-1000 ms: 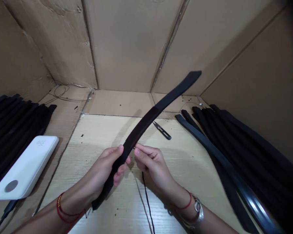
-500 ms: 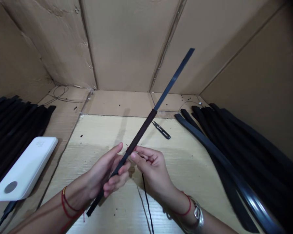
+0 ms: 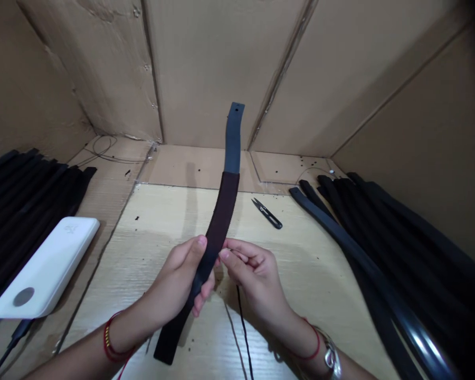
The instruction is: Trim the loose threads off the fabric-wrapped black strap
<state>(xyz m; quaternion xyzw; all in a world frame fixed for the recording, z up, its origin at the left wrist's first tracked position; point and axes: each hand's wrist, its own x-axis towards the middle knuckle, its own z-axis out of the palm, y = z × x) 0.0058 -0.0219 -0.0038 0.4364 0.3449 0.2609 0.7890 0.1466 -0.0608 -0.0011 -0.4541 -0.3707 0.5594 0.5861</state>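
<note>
Looks forward and down, in the head view, onto a pale, wood-patterned tabletop (image 3: 162, 221) backed by tan cardboard panels (image 3: 206, 68). Holds in the left hand (image 3: 184, 266) a long, flat, gently curved blue-black strip (image 3: 233, 142), covered along its middle by a dark brown, fabric-like sleeve (image 3: 225, 206) with finely toothed edges. Wraps firmly around the strip, thumb across the front face, fingertips showing past the right edge. Slants along the long axis from a square-cut dark end, below and left of this grip, up past the thumb, then bends almost straight away to a far tip pierced by one small hole. Has thumb and forefinger of the right hand (image 3: 255, 269) narrowly together at the strip's right edge, just right of the left grip and nearer to the sleeve's right side; cannot tell whether pinching the edge or something thin. Trails a thin black cord (image 3: 243, 327) below the right hand, toward the viewer. Shows small black thread snips (image 3: 267, 214) beyond the right hand, apart from the strip; left of the left grip, a white, rounded, slab-shaped device (image 3: 47, 264) and a pile of black strips (image 3: 24, 195); well right of the right hand, a second pile of dark strips (image 3: 391, 237).
</note>
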